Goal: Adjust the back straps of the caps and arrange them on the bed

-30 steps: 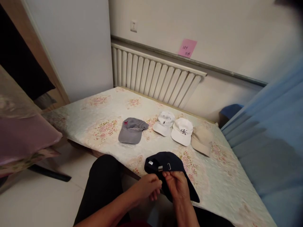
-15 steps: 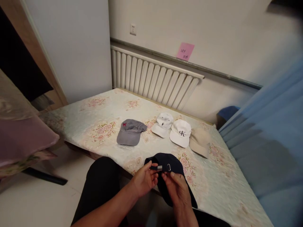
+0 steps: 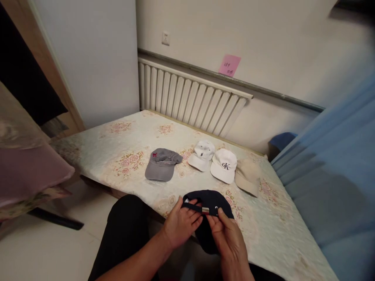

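Note:
A dark navy baseball cap (image 3: pixel 209 195) is between my hands over the near edge of the bed, its back strap and opening towards me. My left hand (image 3: pixel 182 226) holds the cap's left side, thumb at the rim and fingers reaching behind the strap. A metal buckle (image 3: pixel 205 210) sits on the strap. My right hand (image 3: pixel 230 238) grips the right rim, thumb beside a small metal eyelet (image 3: pixel 216 210). Beyond lie a grey cap (image 3: pixel 161 168), a white cap with a small dark emblem (image 3: pixel 201 156), a white cap with "CK" lettering (image 3: pixel 223 166) and a beige cap (image 3: pixel 247 177).
The caps lie on a bed with a floral cover (image 3: pixel 123 140). Behind it a white radiator (image 3: pixel 187 95) runs along the wall. A blue curtain (image 3: pixel 336 156) hangs on the right. At the left stands a chair draped with pink cloth (image 3: pixel 29 171).
The navy cap has shifted slightly right and turned a little. My left fingers have opened out from the strap and now reach behind it; the strap's end sits in the buckle.

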`<state>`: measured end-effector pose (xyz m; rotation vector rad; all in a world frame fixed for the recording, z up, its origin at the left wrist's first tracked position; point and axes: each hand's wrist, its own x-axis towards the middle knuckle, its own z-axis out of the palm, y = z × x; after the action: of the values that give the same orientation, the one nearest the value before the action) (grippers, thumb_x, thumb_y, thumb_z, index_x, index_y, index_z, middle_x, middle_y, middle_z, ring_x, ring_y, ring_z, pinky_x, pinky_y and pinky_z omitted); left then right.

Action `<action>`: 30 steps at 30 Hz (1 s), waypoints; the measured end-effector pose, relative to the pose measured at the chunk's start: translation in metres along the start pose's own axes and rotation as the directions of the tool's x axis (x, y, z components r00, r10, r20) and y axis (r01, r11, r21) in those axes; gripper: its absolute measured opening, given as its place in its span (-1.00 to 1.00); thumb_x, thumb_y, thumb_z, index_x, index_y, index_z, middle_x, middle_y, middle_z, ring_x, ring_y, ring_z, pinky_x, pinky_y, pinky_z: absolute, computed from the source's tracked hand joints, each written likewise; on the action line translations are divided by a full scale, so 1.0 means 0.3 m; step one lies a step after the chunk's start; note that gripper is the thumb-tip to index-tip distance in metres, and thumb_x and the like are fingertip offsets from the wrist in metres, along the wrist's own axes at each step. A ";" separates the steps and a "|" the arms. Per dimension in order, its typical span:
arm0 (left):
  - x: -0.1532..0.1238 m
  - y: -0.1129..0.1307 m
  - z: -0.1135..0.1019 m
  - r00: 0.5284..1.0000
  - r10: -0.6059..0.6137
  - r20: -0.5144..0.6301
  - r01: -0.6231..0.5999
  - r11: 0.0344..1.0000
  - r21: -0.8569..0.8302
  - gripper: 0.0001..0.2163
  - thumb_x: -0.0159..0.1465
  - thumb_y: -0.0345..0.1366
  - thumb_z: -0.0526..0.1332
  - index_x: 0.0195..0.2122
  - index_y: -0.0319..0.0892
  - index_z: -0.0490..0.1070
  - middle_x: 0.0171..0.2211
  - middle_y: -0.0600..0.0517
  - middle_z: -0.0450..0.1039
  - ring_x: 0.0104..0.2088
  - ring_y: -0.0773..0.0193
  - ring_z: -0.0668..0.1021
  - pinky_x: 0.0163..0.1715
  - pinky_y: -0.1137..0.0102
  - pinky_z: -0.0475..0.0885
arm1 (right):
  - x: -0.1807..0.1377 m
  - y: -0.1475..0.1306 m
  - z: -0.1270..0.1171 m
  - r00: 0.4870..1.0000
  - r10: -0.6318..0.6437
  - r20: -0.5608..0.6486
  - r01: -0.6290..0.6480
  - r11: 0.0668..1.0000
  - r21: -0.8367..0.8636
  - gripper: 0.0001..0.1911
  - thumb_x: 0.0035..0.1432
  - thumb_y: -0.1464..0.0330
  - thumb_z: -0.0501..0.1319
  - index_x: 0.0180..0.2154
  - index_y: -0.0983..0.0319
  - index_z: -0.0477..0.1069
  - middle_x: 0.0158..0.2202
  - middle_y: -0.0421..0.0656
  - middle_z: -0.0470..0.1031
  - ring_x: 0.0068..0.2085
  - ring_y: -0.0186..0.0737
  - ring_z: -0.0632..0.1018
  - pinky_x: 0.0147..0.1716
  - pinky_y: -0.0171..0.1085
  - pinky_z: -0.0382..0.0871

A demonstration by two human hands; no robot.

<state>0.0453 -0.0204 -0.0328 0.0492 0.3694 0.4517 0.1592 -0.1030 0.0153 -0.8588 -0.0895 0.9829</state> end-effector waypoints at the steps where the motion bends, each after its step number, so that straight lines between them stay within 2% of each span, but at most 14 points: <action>1: 0.001 0.004 0.005 1.000 0.010 -0.001 -0.010 0.999 -0.043 -0.62 0.24 0.00 0.13 -0.10 -0.20 0.37 -0.06 -0.09 0.47 -0.01 0.17 0.49 0.00 0.28 0.34 | -0.006 -0.011 0.006 1.000 -0.003 0.005 0.003 1.000 0.026 -0.81 -0.06 0.48 0.35 -0.30 0.29 0.51 -0.30 -0.08 0.61 -0.17 -0.18 0.59 -0.06 -0.19 0.46; 4: 0.007 0.032 0.040 0.997 0.077 -0.028 -0.081 0.985 -0.150 -0.74 0.29 -0.13 0.11 -0.20 -0.23 0.40 -0.15 -0.08 0.51 -0.03 0.13 0.51 0.03 0.23 0.35 | -0.020 -0.044 0.024 0.999 -0.038 0.020 0.037 0.996 0.085 -0.71 -0.08 0.52 0.35 -0.22 0.25 0.50 -0.22 -0.09 0.60 -0.12 -0.15 0.58 -0.07 -0.16 0.48; 7: 0.001 0.079 0.101 0.983 0.154 -0.094 -0.171 0.965 -0.200 -0.78 0.33 -0.26 0.04 -0.20 -0.26 0.41 -0.34 -0.03 0.54 -0.18 0.19 0.58 0.00 0.24 0.40 | -0.024 -0.069 0.029 0.997 -0.074 0.024 0.071 0.992 0.108 -0.68 -0.10 0.53 0.35 -0.22 0.23 0.50 -0.22 -0.10 0.61 -0.13 -0.14 0.58 -0.12 -0.15 0.50; 11: -0.031 0.130 0.174 0.979 0.198 -0.044 -0.203 0.954 -0.222 -0.74 0.37 -0.29 -0.03 -0.14 -0.29 0.40 -0.29 -0.06 0.56 -0.25 0.26 0.60 0.00 0.25 0.42 | -0.014 -0.077 0.021 0.992 -0.126 0.023 0.121 0.980 0.158 -0.64 -0.11 0.55 0.35 -0.20 0.17 0.51 -0.19 -0.14 0.60 -0.12 -0.18 0.58 -0.12 -0.20 0.50; 16: -0.051 0.129 0.173 0.985 0.169 -0.021 -0.170 0.962 -0.215 -0.73 0.37 -0.29 -0.02 -0.15 -0.30 0.42 -0.36 -0.04 0.58 -0.30 0.26 0.62 -0.01 0.26 0.43 | 0.007 -0.065 0.006 0.991 -0.132 0.003 0.128 0.967 0.221 -0.62 -0.11 0.57 0.32 -0.21 0.12 0.52 -0.19 -0.18 0.61 -0.12 -0.21 0.58 -0.16 -0.26 0.51; 18: -0.050 0.120 0.164 0.988 0.156 0.020 -0.148 0.966 -0.214 -0.72 0.36 -0.24 0.02 -0.14 -0.30 0.43 -0.32 -0.05 0.59 -0.25 0.23 0.61 0.00 0.25 0.42 | 0.015 -0.065 -0.001 0.993 -0.119 -0.012 0.119 0.964 0.236 -0.65 -0.08 0.56 0.31 -0.21 0.14 0.52 -0.19 -0.17 0.61 -0.11 -0.21 0.58 -0.16 -0.26 0.51; 21: -0.047 0.104 0.171 0.987 0.154 0.050 -0.141 0.967 -0.212 -0.69 0.36 -0.21 0.01 -0.14 -0.31 0.43 -0.24 -0.10 0.58 -0.17 0.19 0.59 0.02 0.24 0.40 | 0.022 -0.072 -0.008 0.992 -0.121 -0.026 0.123 0.963 0.241 -0.68 0.00 0.51 0.26 -0.16 0.17 0.50 -0.16 -0.14 0.60 -0.08 -0.22 0.56 -0.09 -0.21 0.48; 24: -0.045 0.085 0.202 0.990 0.136 0.022 -0.129 0.973 -0.193 -0.70 0.38 -0.27 -0.04 -0.15 -0.33 0.43 -0.23 -0.14 0.57 -0.14 0.19 0.59 0.00 0.26 0.40 | 0.015 -0.083 -0.004 0.988 -0.146 -0.045 0.152 0.948 0.280 -0.69 0.08 0.45 0.21 -0.09 0.20 0.46 -0.10 -0.15 0.57 -0.02 -0.27 0.53 0.00 -0.20 0.41; 27: -0.041 0.064 0.233 0.993 0.114 0.017 -0.110 0.981 -0.163 -0.74 0.38 -0.31 -0.02 -0.10 -0.33 0.40 -0.19 -0.16 0.56 -0.14 0.18 0.59 -0.03 0.28 0.43 | -0.008 -0.084 0.011 0.986 -0.161 -0.051 0.169 0.932 0.321 -0.70 0.12 0.38 0.19 -0.07 0.19 0.45 -0.05 -0.15 0.55 0.03 -0.22 0.49 0.08 -0.09 0.32; 30: -0.037 0.047 0.248 0.996 0.071 0.048 -0.065 0.989 -0.133 -0.74 0.36 -0.30 0.02 -0.08 -0.35 0.37 -0.17 -0.19 0.54 -0.17 0.15 0.60 -0.07 0.29 0.45 | -0.037 -0.071 0.031 0.992 -0.123 0.040 0.104 0.939 0.327 -0.67 0.07 0.33 0.25 -0.08 0.19 0.46 -0.02 -0.10 0.52 0.08 -0.13 0.45 0.13 0.01 0.25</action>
<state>0.0568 -0.0099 0.0421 -0.0542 0.2867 0.5403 0.1636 -0.1116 0.0392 -0.5158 -0.0264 0.8841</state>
